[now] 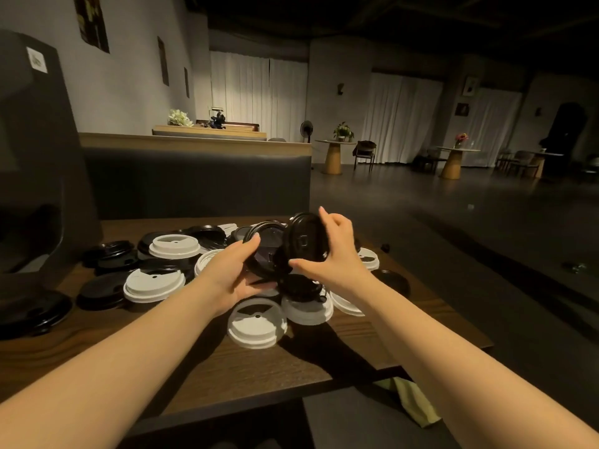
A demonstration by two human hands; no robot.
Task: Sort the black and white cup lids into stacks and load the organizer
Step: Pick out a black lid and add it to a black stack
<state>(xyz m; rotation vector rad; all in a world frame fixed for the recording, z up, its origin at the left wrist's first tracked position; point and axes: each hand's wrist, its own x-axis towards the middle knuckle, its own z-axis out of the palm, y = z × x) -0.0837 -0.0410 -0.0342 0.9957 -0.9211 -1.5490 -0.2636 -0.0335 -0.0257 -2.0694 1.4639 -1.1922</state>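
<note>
Dim café room, curtained windows at the far wall; a dark wood-grain table (252,367) in the foreground carries a loose heap of round plastic cup lids, black and white mixed together.

Left hand (227,280) holds a short nested stack of black plastic lids (264,251) above the heap, fingers curled round its rim, open side tilted toward the right. Right hand (334,251) pinches a single black lid with a sip tab (306,238) between thumb and fingertips, held on edge just beside the stack and overlapping its rim.

White domed lids lie scattered: one nearest the table edge (256,322), one beside it (308,307), one left of centre (154,285), one further back (175,246). Loose black lids (103,290) sit along the left. A tall dark plastic organizer (39,163) stands at the table's left end; its compartments are not readable from this angle.

Judged step: sorting, early; black stack being built, no white stack begun, organizer seemingly not yet loaded. Next move calls for squaring the single lid to the stack's face and pressing it home so the rims nest, then reaching for another black lid.
</note>
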